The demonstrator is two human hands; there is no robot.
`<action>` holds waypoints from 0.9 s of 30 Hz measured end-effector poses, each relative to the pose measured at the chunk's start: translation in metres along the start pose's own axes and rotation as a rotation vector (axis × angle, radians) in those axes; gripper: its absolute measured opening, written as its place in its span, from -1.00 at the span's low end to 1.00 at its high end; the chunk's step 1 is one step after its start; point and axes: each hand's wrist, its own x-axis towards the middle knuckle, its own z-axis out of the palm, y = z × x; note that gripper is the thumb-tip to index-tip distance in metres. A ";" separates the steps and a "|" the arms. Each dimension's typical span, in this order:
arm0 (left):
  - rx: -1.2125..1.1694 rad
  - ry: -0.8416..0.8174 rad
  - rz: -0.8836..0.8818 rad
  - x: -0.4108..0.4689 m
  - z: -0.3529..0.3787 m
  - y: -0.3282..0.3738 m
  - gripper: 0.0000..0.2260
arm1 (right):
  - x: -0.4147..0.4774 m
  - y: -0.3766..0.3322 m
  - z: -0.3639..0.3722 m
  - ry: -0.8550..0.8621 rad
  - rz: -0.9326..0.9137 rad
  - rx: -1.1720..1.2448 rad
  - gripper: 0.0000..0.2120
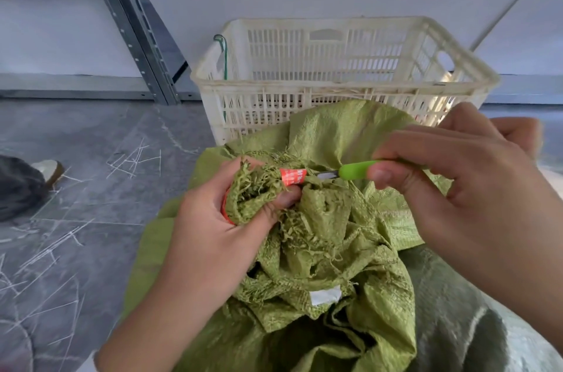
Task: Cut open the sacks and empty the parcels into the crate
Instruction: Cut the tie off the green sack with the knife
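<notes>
The task is judged to be at an early stage: the green sack (350,127), just in front of the white crate (335,22), is bound at its neck by an orange tie (293,176), and no parcels are seen emptied. The bunched neck is gripped by the left hand (207,228), fingers curled round it. A green-handled cutter (355,171) is pinched in the right hand (457,188), its blade set at the tie.

A perforated metal shelving upright (134,27) slants before a pale wall (61,36). Below it lies a grey floor (76,219) scratched with white lines.
</notes>
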 end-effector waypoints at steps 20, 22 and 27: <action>0.005 -0.024 0.103 0.000 0.001 -0.006 -0.63 | -0.002 -0.007 -0.005 0.014 -0.012 0.026 -0.79; 0.013 -0.034 0.122 0.000 0.001 -0.006 -0.66 | -0.002 -0.009 -0.005 0.005 -0.010 0.035 -0.78; 0.048 -0.058 0.153 -0.001 0.001 -0.005 -0.77 | -0.001 -0.012 -0.005 -0.005 -0.016 0.042 -0.75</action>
